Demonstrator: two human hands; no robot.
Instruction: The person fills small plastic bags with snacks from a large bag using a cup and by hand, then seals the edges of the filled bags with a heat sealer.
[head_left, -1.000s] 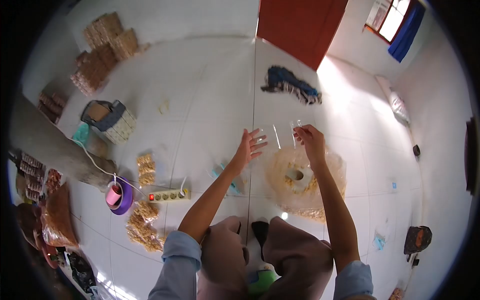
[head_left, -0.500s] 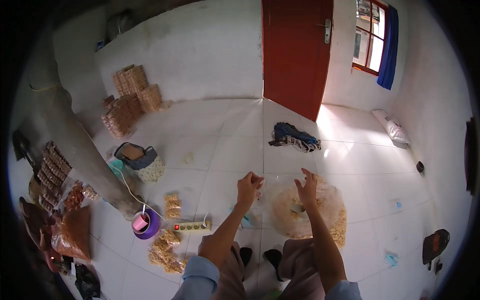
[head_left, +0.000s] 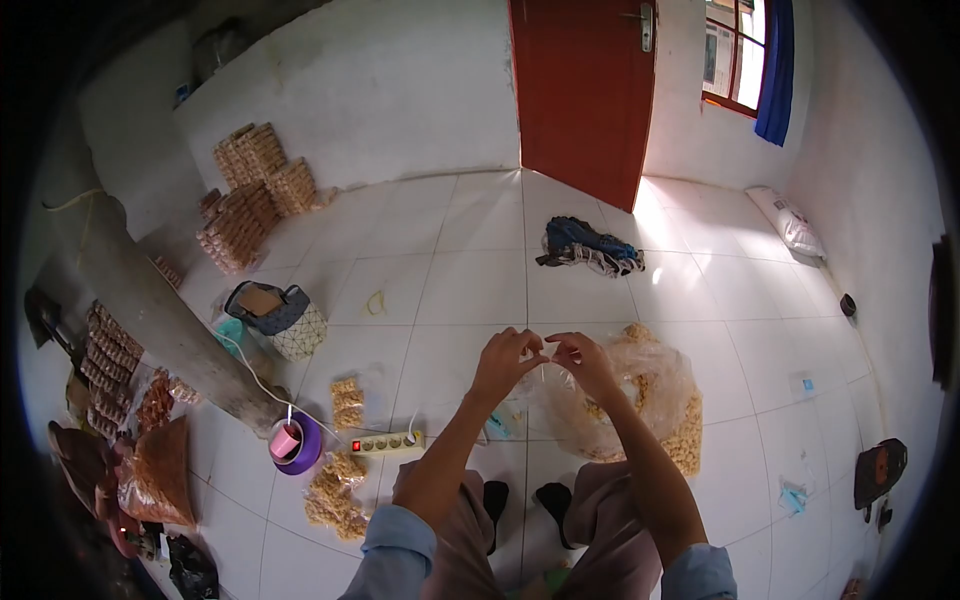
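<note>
My left hand [head_left: 505,362] and my right hand [head_left: 583,363] are raised close together over the floor, fingertips nearly meeting. Fingers and thumb are bent into a pinch on both; whatever lies between them is too small or too clear to make out. Just below and to the right sits a large clear plastic bag [head_left: 665,370] with pale yellowish snack pieces [head_left: 683,440] in and beside it. Part of that bag is hidden by my right forearm.
Left of me are a power strip [head_left: 388,443], a purple container [head_left: 297,447] with a pink cup, and bagged snacks [head_left: 347,402]. A pillar [head_left: 170,300] leans there. Stacked packs [head_left: 240,215] stand by the wall. Dark cloth [head_left: 590,248] lies ahead, before the red door [head_left: 580,100].
My right hand has moved left toward my left hand, and its spread fingers have closed into a pinch. My left hand stays pinched, slightly further right. The view has tilted down a little.
</note>
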